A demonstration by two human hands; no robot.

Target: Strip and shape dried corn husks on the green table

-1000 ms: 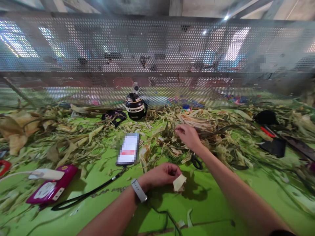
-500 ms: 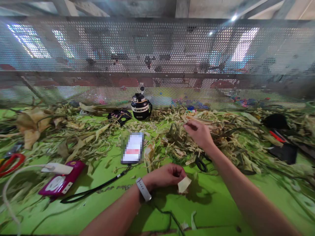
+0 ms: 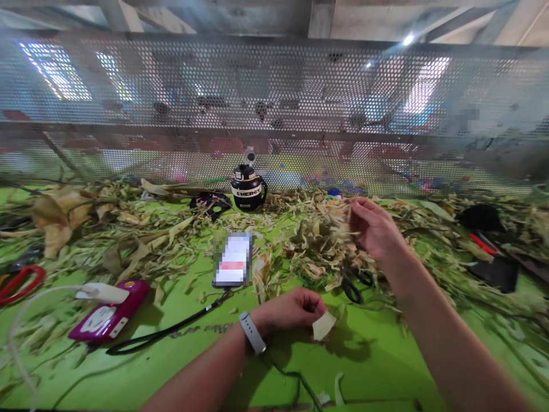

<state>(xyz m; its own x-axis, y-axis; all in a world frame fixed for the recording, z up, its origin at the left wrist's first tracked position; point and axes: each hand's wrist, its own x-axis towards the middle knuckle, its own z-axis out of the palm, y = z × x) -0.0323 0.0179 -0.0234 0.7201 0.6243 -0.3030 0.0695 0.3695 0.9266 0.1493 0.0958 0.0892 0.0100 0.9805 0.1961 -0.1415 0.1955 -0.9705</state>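
Note:
My left hand [image 3: 299, 309], a grey watch band on its wrist, is closed in a pinch on a pale piece of corn husk [image 3: 323, 326] just above the green table. My right hand [image 3: 376, 226] is raised over a heap of dried husk scraps [image 3: 315, 243], its thumb and fingers pressed together. Whatever may be between those fingertips is too small and blurred to make out. Black-handled scissors [image 3: 352, 289] lie below my right hand at the edge of the heap, their blades hidden under scraps.
A phone [image 3: 234, 260] with a black strap lies left of centre. Further left are a magenta power bank [image 3: 109, 312] with a white cable and red-handled scissors [image 3: 23, 285]. A black jug [image 3: 247, 189] stands before the perforated metal screen [image 3: 274, 86]. Husk scraps litter the table [image 3: 193, 377].
My right hand has moved to the right and turned, now pinching over the heap's right side. My left hand keeps the husk piece in nearly the same place.

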